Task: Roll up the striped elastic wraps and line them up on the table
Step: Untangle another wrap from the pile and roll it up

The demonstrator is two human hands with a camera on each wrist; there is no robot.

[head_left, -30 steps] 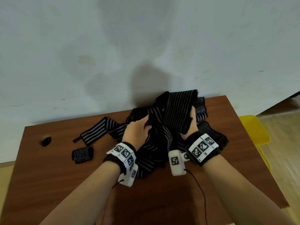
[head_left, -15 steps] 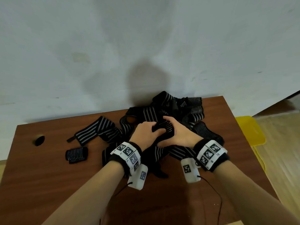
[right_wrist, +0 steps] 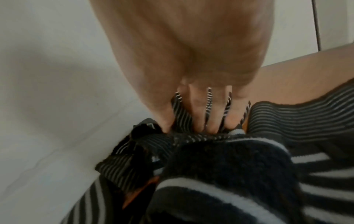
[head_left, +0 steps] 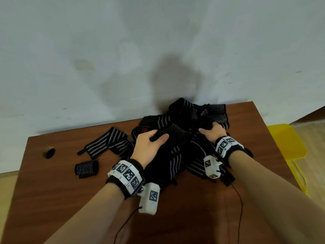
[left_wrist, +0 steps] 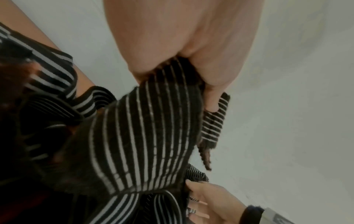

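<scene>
Item: striped elastic wraps [head_left: 177, 148] — a tangled heap at the table's [head_left: 44, 199] twelve-to-one o'clock, against the wall. One finished roll [head_left: 86, 169] lies at nine o'clock, one loose wrap [head_left: 107, 144] at ten.

Step, as judged: freeing a single wrap. Best drawn out slowly, the heap pinned, so no neighbours follow.

Left hand [head_left: 149, 147]: fingers and thumb curled round a taut striped band [left_wrist: 145, 136].

Right hand [head_left: 213, 132]: fingers dug into the heap's one o'clock side, gripping fabric.

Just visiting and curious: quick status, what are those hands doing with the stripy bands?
Left hand grips a stretched wrap; right hand digs into the tangled pile. One finished roll on the table. Tangle in the way.
</scene>
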